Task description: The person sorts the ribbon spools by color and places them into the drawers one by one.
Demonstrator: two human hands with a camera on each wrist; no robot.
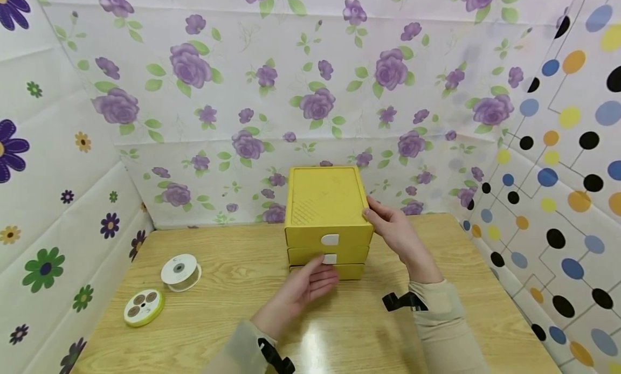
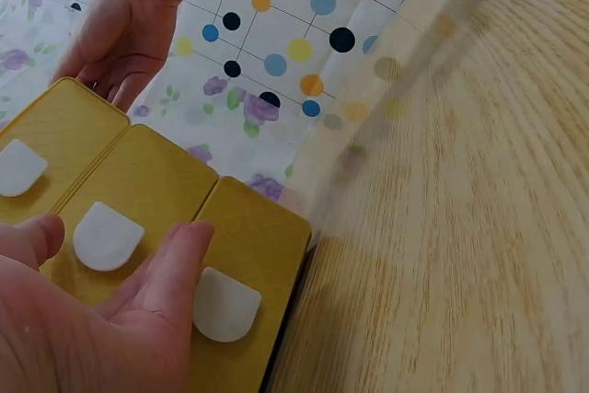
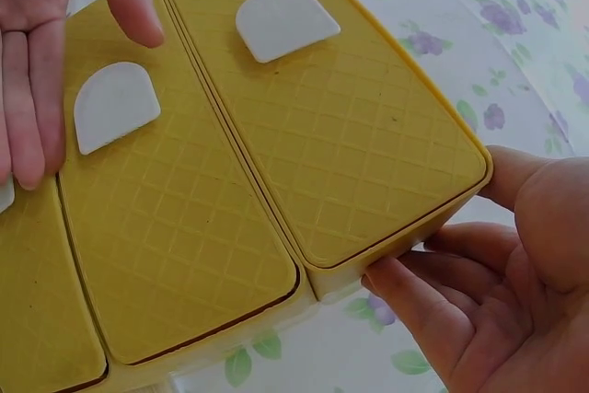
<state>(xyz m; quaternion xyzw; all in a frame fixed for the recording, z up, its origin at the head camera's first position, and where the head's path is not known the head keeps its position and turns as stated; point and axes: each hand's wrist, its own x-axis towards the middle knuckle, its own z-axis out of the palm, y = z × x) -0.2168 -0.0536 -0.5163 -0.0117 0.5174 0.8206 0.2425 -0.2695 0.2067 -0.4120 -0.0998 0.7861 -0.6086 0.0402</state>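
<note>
Left hand at the middle drawer tab, right hand bracing the box.
Yellow drawer box sits at the table's far side. Our left hand is spread, middle white tab between thumb and fingers; can't tell if touching. Our right hand grips the box's right top edge. We'd pinch the tab squarely, pull straight, keep the brace.
</note>
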